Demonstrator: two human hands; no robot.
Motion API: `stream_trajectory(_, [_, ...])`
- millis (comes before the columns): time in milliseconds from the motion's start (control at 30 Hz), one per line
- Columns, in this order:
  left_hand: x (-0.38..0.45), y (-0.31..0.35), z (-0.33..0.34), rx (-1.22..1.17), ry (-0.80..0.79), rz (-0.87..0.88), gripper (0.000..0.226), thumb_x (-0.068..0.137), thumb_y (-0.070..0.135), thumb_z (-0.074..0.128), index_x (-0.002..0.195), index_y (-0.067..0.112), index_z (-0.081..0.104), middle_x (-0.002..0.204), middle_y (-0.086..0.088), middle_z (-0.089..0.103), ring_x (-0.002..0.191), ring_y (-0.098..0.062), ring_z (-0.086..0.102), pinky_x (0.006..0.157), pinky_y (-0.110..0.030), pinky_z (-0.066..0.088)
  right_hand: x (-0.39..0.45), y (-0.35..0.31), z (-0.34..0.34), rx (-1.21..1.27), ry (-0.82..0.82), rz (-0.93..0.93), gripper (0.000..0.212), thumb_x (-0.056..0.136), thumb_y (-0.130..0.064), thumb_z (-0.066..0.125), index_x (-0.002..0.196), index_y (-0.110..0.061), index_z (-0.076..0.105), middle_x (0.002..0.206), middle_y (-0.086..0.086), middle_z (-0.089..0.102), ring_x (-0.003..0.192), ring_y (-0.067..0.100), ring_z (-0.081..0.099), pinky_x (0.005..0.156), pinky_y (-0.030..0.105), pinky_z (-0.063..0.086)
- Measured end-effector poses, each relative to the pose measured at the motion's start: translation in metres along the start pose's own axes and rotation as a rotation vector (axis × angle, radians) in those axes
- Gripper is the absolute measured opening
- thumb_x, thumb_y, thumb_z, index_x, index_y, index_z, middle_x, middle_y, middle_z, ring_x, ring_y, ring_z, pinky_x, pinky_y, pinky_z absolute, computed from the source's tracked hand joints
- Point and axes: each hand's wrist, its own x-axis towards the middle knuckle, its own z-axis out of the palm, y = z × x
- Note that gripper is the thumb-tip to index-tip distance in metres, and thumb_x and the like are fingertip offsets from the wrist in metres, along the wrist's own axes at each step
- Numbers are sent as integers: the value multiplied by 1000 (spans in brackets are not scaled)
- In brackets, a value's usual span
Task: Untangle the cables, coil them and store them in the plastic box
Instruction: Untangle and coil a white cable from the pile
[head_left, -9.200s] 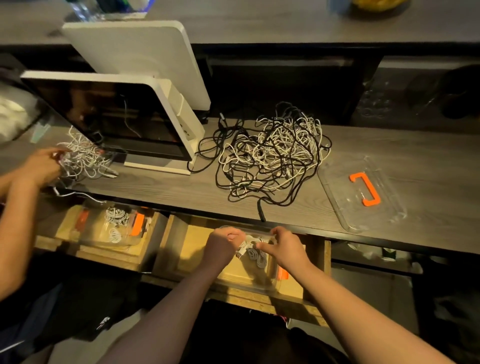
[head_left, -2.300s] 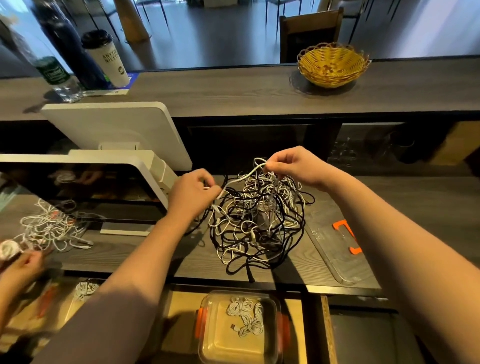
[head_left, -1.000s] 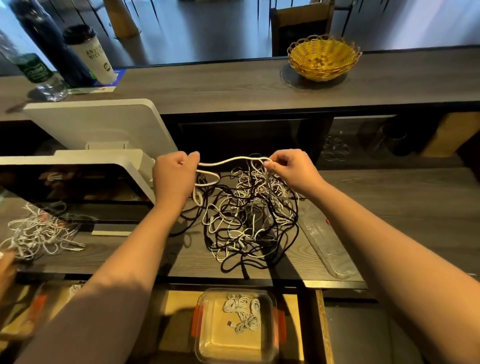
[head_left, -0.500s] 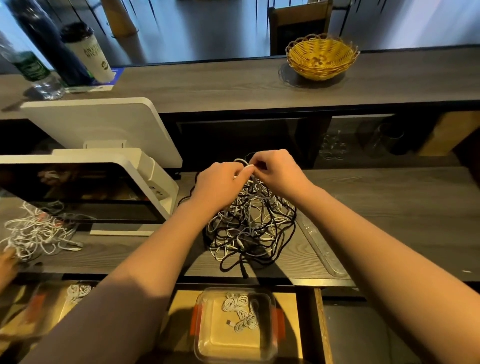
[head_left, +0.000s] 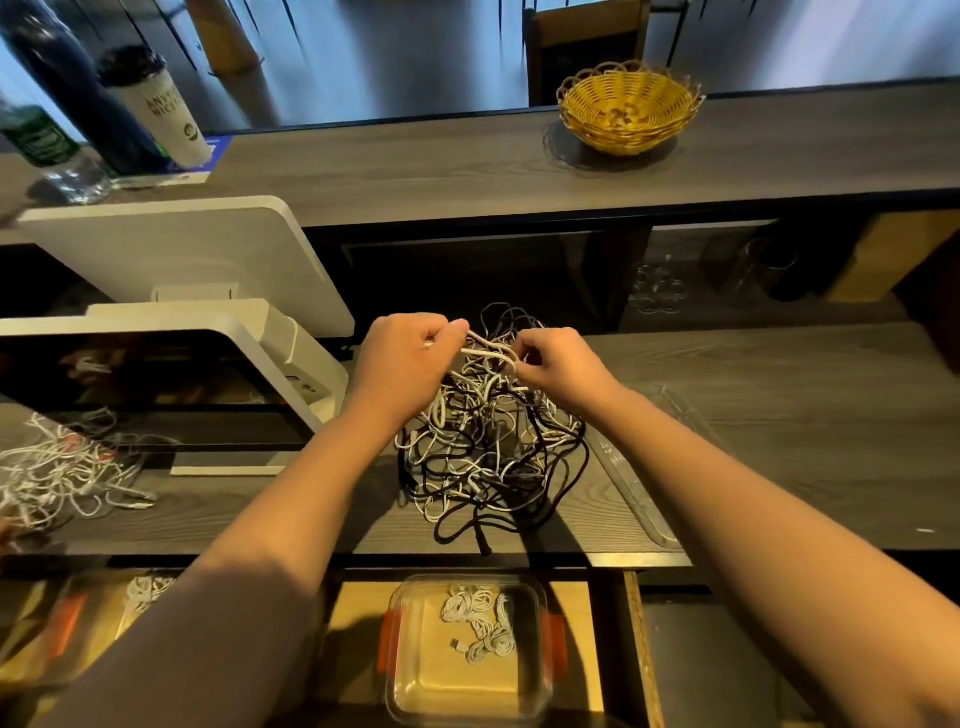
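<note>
A tangled heap of black and white cables (head_left: 488, 452) lies on the grey wooden counter (head_left: 779, 415). Above its far side my left hand (head_left: 402, 364) and my right hand (head_left: 556, 369) each pinch the same white cable (head_left: 488, 349), which spans the short gap between them. Below the counter's front edge, a clear plastic box (head_left: 415, 675) with orange clips sits in an open drawer. Coiled white cables (head_left: 480, 621) lie inside the box.
The box's clear lid (head_left: 636, 483) lies right of the heap. A white screen terminal (head_left: 208, 338) stands at left, with a second pile of white cables (head_left: 57, 473) in front. A yellow basket (head_left: 628, 104), a cup (head_left: 161, 109) and bottles stand on the upper shelf.
My hands had pulled the white cable wide apart, came together half a second ago, and now sit slightly apart again with a short span of cable between them.
</note>
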Motion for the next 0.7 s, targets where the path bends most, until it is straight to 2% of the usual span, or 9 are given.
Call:
stream_trajectory(100, [-1, -3, -5, -37, 45, -28, 54, 99, 32, 56, 52, 7, 49, 46, -1, 40, 45, -10, 35, 50, -31, 33, 8, 1, 0, -75, -11, -18, 10, 90, -22, 70, 84, -24, 62, 80, -10, 56, 75, 8, 54, 65, 23, 39])
stream_trajectory(167, [-3, -4, -8, -64, 78, -39, 54, 100, 28, 57, 51, 9, 48, 46, 2, 39, 45, -11, 36, 50, -28, 30, 13, 1, 0, -134, -20, -19, 7, 90, -26, 71, 89, -22, 65, 89, -6, 58, 84, 12, 55, 71, 28, 43])
stream_trajectory(267, [-7, -8, -10, -88, 109, -23, 54, 97, 34, 55, 51, 7, 49, 46, -5, 43, 46, -17, 39, 51, -33, 33, 16, 1, -1, -213, -16, -40, 10, 90, -32, 70, 93, -23, 66, 94, -5, 60, 88, 14, 58, 77, 34, 49])
stream_trajectory(367, [-12, -10, -12, -121, 134, -30, 54, 94, 39, 53, 51, 6, 51, 47, -9, 45, 47, -23, 42, 52, -38, 36, 15, -1, -5, -235, -12, -45, 11, 90, -33, 69, 88, -30, 58, 91, -8, 59, 87, 14, 58, 77, 35, 50])
stream_trajectory(467, [-17, -13, -11, -153, 203, -80, 52, 97, 28, 59, 50, 5, 49, 46, -1, 38, 46, -14, 35, 52, -37, 32, 13, -3, -9, -255, 3, -55, 11, 90, -31, 68, 90, -28, 58, 90, -8, 60, 86, 14, 59, 79, 33, 50])
stream_trajectory(567, [-18, -17, -9, -169, 264, -148, 53, 97, 24, 61, 51, 1, 46, 46, -2, 35, 47, -11, 31, 52, -38, 31, 9, -3, -9, -333, -22, -92, 13, 91, -34, 68, 94, -27, 58, 94, -7, 63, 89, 13, 59, 89, 34, 46])
stream_trajectory(700, [-19, -15, -3, -189, 228, -147, 53, 95, 27, 60, 50, 5, 44, 46, -1, 34, 47, -10, 31, 51, -38, 31, 4, 3, -4, -381, -73, -84, 17, 90, -37, 69, 90, -31, 53, 94, -12, 55, 90, 13, 58, 92, 37, 48])
